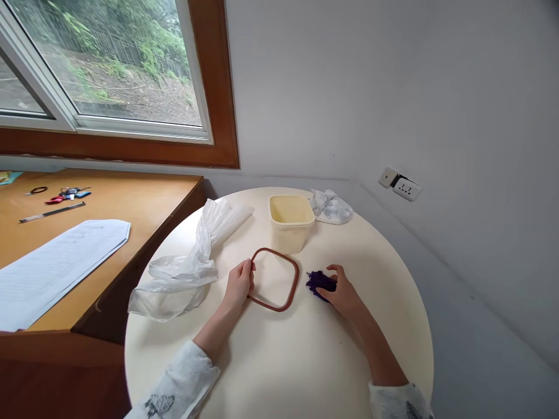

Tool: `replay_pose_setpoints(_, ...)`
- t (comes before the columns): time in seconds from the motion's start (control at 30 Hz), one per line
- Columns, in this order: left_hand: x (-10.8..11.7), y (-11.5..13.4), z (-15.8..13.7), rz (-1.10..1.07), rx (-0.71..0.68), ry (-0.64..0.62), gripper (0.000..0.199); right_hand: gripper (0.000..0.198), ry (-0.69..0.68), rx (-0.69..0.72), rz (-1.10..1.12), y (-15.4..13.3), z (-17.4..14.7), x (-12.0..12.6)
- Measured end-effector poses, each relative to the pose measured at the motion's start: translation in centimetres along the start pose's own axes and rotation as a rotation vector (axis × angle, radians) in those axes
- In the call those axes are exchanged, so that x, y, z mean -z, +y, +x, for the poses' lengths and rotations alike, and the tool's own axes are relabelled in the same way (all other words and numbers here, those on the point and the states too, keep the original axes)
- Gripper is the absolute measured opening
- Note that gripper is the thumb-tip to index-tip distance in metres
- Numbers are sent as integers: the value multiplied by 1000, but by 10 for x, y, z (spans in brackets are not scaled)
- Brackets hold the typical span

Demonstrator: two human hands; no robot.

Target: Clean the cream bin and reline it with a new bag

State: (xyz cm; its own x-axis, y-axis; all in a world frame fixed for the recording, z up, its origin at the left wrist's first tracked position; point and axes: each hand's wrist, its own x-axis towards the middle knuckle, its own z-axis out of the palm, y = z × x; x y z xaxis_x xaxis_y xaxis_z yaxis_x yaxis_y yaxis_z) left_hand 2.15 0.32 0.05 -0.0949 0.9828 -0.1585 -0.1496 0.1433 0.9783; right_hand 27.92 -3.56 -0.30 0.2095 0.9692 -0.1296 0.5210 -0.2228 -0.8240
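Note:
My left hand [239, 284] is closed on the left edge of a brown rounded-square lid or frame [293, 291], which is tilted slightly over the white table. Whether its middle is open or a pale panel, I cannot tell. To the right, my right hand [343, 291] has its thumb and fingers around a small dark purple bundle [318, 282], crumpled like cloth or yarn, low over the tabletop. Just behind the lid or frame stands a cream plastic container [292, 237], upright, with its top uncovered.
A clear plastic bag [183, 282] lies crumpled on the left of the round table [279, 361]. Another knotted bag [331, 205] sits at the back right. The wooden desk [166, 192] at left carries papers [65, 262], a pen [52, 212] and keys [72, 192].

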Motion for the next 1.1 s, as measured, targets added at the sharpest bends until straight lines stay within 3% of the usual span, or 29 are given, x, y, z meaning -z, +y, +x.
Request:
replay_pose_setpoints(0.23,0,-3,2,38,-12,-6,34,22,22,-2,-13,1,7,8)
replay_pose_setpoints(0.57,0,-2,1,57,-7,-19,34,47,144,-49,-48,-4,4,15)
replay_pose_setpoints(0.7,1,-3,2,65,-8,-25,33,63,73,-44,-67,3,5,20)
replay_pose_setpoints(0.8,1,-3,2,74,-8,-28,33,51,21,-26,-64,8,7,22)
replay_pose_setpoints(0.9,0,-3,2,83,-6,-29,34,35,77,-5,-130,10,9,22)
replay_pose_setpoints(1.1,0,-1,1,92,3,-28,35,32,203,73,-196,18,13,21)
